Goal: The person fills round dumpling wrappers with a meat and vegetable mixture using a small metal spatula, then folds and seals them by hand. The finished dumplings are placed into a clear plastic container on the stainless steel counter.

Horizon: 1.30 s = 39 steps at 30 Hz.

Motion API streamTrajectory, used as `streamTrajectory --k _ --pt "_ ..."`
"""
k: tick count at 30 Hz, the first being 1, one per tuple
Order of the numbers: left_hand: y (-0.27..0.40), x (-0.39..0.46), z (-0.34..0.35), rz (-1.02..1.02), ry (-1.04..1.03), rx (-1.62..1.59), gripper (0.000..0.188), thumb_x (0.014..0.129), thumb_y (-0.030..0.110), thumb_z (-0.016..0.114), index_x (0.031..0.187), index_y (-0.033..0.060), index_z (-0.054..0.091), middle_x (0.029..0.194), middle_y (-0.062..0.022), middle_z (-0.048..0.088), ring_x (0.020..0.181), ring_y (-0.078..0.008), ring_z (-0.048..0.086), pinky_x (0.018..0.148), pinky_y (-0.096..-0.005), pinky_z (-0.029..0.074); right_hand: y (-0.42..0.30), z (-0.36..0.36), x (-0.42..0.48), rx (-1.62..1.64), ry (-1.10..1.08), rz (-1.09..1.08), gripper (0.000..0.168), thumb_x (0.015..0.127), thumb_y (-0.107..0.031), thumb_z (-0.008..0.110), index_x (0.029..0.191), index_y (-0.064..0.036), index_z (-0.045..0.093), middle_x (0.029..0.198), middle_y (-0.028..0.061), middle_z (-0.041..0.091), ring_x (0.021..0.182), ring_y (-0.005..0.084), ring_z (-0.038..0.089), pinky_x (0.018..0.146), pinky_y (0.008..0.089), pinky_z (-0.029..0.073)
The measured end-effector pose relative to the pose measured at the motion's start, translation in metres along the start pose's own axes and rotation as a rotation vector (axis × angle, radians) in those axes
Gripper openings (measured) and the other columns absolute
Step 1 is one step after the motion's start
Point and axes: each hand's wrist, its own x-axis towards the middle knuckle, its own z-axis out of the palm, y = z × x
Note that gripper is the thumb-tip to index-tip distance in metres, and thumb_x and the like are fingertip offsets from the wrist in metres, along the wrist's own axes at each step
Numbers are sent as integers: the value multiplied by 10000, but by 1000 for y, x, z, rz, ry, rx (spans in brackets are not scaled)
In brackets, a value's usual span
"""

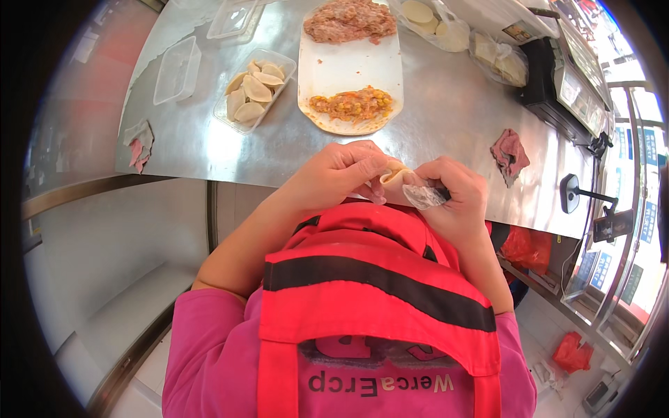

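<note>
At the front edge of the table, a dumpling wrapper (395,184) is folded partly around some filling. My left hand (349,166) pinches its left side. The fingers of my right hand (459,184) grip the other side. A dark-handled tool wrapped in clear plastic film (426,197) also sits in my right palm; most of it is hidden. Straight ahead lies a white tray (350,68) with pink minced meat (349,20) at its far end and orange-yellow filling with corn (355,104) nearer me. Left of it, several folded dumplings (256,89) fill a clear plastic container (254,124).
Two more clear containers (177,70) stand at the left on the metal table (444,112). Bagged round wrappers (434,23) and another bag (499,57) lie back right, beside a black machine (554,89). Cloths (509,157) rest at both sides; a phone (612,225) is mounted at right.
</note>
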Motion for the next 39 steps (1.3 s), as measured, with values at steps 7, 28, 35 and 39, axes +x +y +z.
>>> streamTrajectory --k 7,28,35,39 --pt "4 -3 3 142 24 86 306 803 63 679 1083 -30 597 910 -19 521 786 -89 546 691 -224 460 -1 0 -5 155 -3 116 121 775 -63 700 755 -19 588 623 14 556 522 46 463 466 200 351" --pt "12 2 1 496 -89 451 79 828 75 651 865 4 653 660 -1 551 553 -49 485 491 -200 371 -6 -11 -8 319 -138 245 105 781 -69 686 776 -35 587 660 38 581 573 99 522 518 236 406" --pt "19 5 9 294 -121 400 147 879 145 601 803 20 614 629 21 520 542 -50 481 484 -210 384 -5 -16 -5 335 -207 240 128 793 -74 685 802 -29 566 682 15 586 582 72 497 527 224 402" --pt "18 6 12 243 -109 391 185 910 164 558 795 20 572 634 34 501 566 -36 442 494 -208 364 0 -10 -10 546 -134 330 155 803 -37 664 903 -19 547 705 -32 540 620 39 456 544 201 371"
